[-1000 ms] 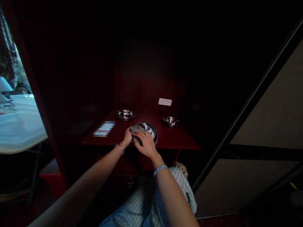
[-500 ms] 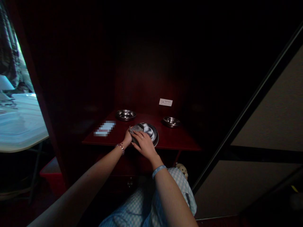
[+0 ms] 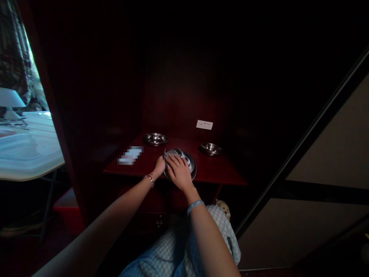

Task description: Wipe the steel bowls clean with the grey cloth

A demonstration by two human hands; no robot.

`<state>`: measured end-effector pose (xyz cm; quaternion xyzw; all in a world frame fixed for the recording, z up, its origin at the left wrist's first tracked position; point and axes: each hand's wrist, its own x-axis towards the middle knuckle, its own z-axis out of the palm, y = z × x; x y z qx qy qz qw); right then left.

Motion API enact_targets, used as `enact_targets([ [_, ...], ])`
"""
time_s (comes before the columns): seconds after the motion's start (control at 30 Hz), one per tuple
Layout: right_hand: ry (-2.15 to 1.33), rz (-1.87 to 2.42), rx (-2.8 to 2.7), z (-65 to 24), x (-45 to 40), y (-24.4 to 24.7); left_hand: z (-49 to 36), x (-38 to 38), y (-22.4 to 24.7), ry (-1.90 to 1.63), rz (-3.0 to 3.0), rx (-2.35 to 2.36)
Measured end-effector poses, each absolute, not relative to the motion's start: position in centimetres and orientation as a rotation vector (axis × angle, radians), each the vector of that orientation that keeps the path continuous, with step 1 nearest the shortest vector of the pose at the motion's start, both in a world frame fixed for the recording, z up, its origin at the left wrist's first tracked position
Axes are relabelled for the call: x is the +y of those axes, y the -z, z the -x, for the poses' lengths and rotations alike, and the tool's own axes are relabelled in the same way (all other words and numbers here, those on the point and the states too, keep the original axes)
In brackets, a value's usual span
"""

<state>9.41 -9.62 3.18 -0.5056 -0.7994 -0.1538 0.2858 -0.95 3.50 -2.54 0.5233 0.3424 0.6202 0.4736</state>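
Note:
A shiny metal bowl (image 3: 193, 164) sits near the front edge of the dark red tabletop, partly covered by my hands. My left hand (image 3: 159, 166) is closed at its left rim, the fingertips hidden. A grey cloth (image 3: 174, 151) lies over the bowl's left and far part. On this cloth my right hand (image 3: 181, 174) presses down, its fingers stretched forward over the bowl's inside. Farther back are two other metal bowls, one at the left (image 3: 155, 140) and one at the right (image 3: 211, 149). Both stand apart from my hands.
A blurred-out flat object (image 3: 130, 155) lies on the tabletop (image 3: 225, 171) at the left. The back panel carries a white wall socket (image 3: 204, 125). Dark cabinet walls flank both sides. A pale table (image 3: 34, 154) and a red bin (image 3: 67, 211) stand to the left.
My right hand and the cloth have shifted from the bowl's left side up and toward its middle. The left hand stays at the left rim. The view has moved slightly.

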Motion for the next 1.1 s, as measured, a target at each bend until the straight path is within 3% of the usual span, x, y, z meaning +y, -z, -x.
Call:
enact_targets([
  [0.67, 0.427, 1.751, -1.681, -11.5, -8.3, -2.9, 0.6, 2.9, 1.8, -1.419, -1.477, 1.090],
  [1.1, 0.246, 2.201, -1.430, -11.9, -10.7, -4.8, 0.9, 2.5, 0.8, -1.487, -1.366, 1.274],
])
